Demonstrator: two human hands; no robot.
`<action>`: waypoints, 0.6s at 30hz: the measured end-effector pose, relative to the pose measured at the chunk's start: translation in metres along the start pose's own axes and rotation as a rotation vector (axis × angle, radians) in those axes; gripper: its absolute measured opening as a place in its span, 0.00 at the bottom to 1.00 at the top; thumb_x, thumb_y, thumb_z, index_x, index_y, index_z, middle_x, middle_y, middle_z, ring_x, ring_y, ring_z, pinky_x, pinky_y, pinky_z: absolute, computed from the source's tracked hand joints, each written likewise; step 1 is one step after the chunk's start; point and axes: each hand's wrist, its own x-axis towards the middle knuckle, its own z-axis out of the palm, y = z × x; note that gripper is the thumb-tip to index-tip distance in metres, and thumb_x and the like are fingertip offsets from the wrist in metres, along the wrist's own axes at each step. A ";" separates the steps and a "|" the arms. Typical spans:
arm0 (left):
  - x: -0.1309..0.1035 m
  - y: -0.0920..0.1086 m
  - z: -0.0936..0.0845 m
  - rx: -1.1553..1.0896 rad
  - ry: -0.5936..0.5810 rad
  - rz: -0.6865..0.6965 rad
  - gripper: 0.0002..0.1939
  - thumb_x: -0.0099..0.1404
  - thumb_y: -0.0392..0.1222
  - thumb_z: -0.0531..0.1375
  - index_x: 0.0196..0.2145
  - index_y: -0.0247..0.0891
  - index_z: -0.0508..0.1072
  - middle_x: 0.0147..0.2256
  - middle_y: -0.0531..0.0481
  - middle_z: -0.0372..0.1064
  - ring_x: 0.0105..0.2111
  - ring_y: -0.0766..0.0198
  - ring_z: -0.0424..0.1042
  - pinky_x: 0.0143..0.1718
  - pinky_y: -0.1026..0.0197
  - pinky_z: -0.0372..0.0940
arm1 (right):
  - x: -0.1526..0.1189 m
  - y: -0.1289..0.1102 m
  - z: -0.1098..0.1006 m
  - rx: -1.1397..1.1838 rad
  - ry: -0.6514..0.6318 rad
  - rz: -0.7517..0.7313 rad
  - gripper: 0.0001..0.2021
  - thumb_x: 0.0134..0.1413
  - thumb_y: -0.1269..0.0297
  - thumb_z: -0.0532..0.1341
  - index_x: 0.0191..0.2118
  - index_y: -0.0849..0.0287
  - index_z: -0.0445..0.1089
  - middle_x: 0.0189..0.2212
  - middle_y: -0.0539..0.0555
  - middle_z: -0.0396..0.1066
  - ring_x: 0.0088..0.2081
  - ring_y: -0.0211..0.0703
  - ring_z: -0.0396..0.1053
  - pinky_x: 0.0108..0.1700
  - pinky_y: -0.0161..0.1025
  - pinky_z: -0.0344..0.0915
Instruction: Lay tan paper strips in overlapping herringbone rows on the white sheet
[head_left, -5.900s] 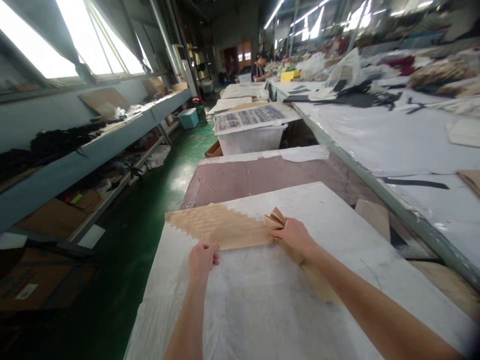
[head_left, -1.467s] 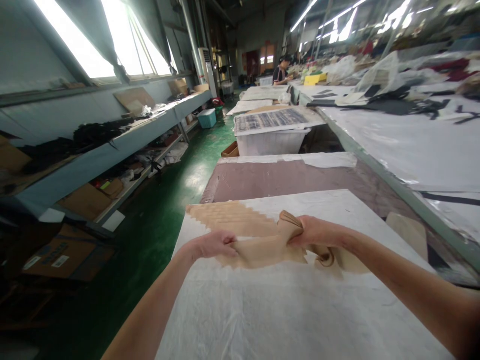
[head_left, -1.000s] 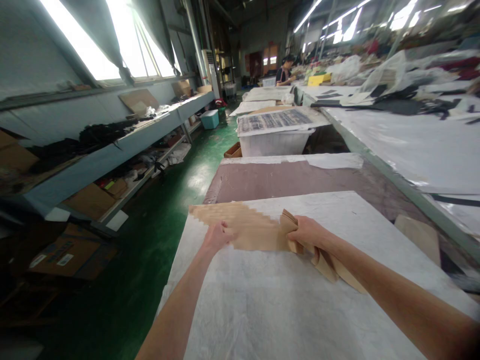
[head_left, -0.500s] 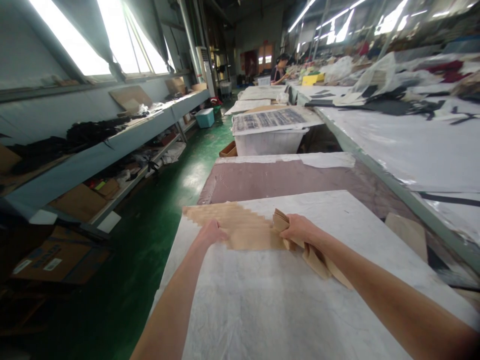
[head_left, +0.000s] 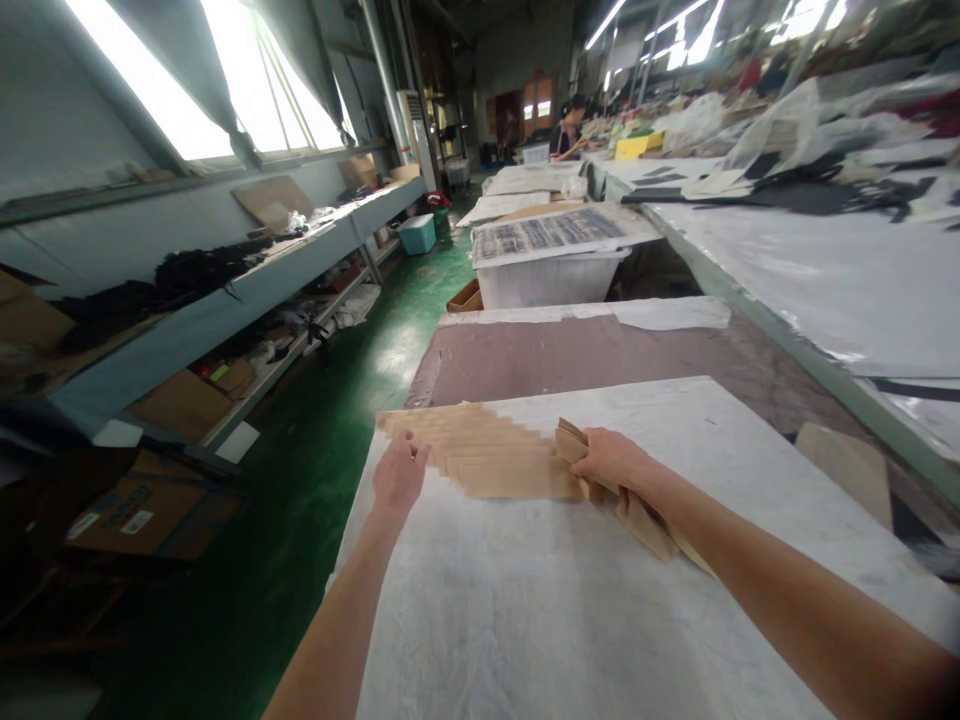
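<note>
Brown paper-like strips lie fanned out in an overlapping, stepped row on a white sheet. My left hand is at the left edge of the row, fingers bent and thumb a little apart, with nothing visible in it. At the row's right end, my right hand is closed around a bundle of brown strips. Their ends stick out past my fingers, and the loose tails hang under my wrist onto the sheet. Whether the bundle touches the row's end is hard to tell.
Beyond the sheet is a mauve-brown surface, then a white plastic bin with a covered top. A long white table runs along the right. A shelved bench stands left across the green floor. A person works far off.
My left hand has moved from the lower edge of the fanned strips to their left end, its fingers loosening. My right hand keeps its hold on the bundle. The view has shifted slightly.
</note>
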 end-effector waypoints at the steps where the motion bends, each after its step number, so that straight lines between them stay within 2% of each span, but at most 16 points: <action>1: -0.012 0.002 0.002 -0.007 0.037 0.030 0.14 0.68 0.46 0.48 0.48 0.39 0.62 0.40 0.45 0.72 0.43 0.59 0.71 0.40 0.59 0.62 | 0.000 0.001 0.000 -0.001 0.002 -0.007 0.19 0.35 0.61 0.63 0.38 0.64 0.71 0.34 0.64 0.75 0.35 0.53 0.73 0.30 0.38 0.61; 3: -0.038 0.008 0.012 -0.017 0.058 0.146 0.13 0.69 0.46 0.47 0.47 0.41 0.64 0.46 0.46 0.70 0.48 0.60 0.68 0.46 0.59 0.62 | 0.000 0.001 0.000 0.000 0.002 -0.021 0.18 0.35 0.60 0.63 0.37 0.64 0.71 0.35 0.64 0.75 0.35 0.53 0.73 0.31 0.38 0.61; 5: -0.063 0.016 0.030 0.031 0.070 0.432 0.17 0.69 0.47 0.48 0.52 0.39 0.63 0.51 0.43 0.68 0.53 0.57 0.65 0.52 0.54 0.60 | 0.000 0.001 -0.001 0.009 -0.006 -0.038 0.17 0.36 0.60 0.63 0.36 0.64 0.71 0.34 0.63 0.75 0.35 0.52 0.73 0.31 0.38 0.62; 7: -0.081 0.024 0.048 0.089 0.085 0.587 0.22 0.69 0.49 0.48 0.56 0.37 0.60 0.58 0.42 0.62 0.58 0.55 0.59 0.57 0.49 0.55 | 0.000 0.001 -0.002 0.017 -0.017 -0.048 0.17 0.36 0.60 0.63 0.36 0.64 0.71 0.34 0.62 0.76 0.35 0.50 0.73 0.32 0.37 0.62; 11: -0.095 0.032 0.069 0.150 0.125 0.581 0.28 0.68 0.55 0.45 0.58 0.35 0.60 0.61 0.41 0.57 0.62 0.53 0.53 0.60 0.44 0.51 | -0.002 -0.001 -0.003 0.019 -0.032 -0.042 0.18 0.37 0.61 0.63 0.38 0.64 0.71 0.34 0.61 0.76 0.35 0.48 0.73 0.31 0.35 0.63; 15: -0.098 0.034 0.073 0.174 0.140 0.553 0.30 0.68 0.57 0.44 0.60 0.37 0.59 0.62 0.41 0.55 0.63 0.53 0.51 0.60 0.42 0.48 | -0.004 -0.005 -0.007 0.006 -0.056 -0.039 0.16 0.38 0.62 0.63 0.36 0.63 0.73 0.33 0.60 0.77 0.34 0.47 0.73 0.30 0.34 0.63; 18: -0.100 0.034 0.074 0.190 0.130 0.549 0.30 0.68 0.57 0.45 0.61 0.38 0.58 0.63 0.40 0.53 0.63 0.52 0.51 0.61 0.41 0.46 | -0.005 -0.009 -0.012 -0.022 -0.067 -0.036 0.17 0.36 0.63 0.64 0.36 0.64 0.73 0.33 0.62 0.77 0.34 0.50 0.74 0.30 0.36 0.63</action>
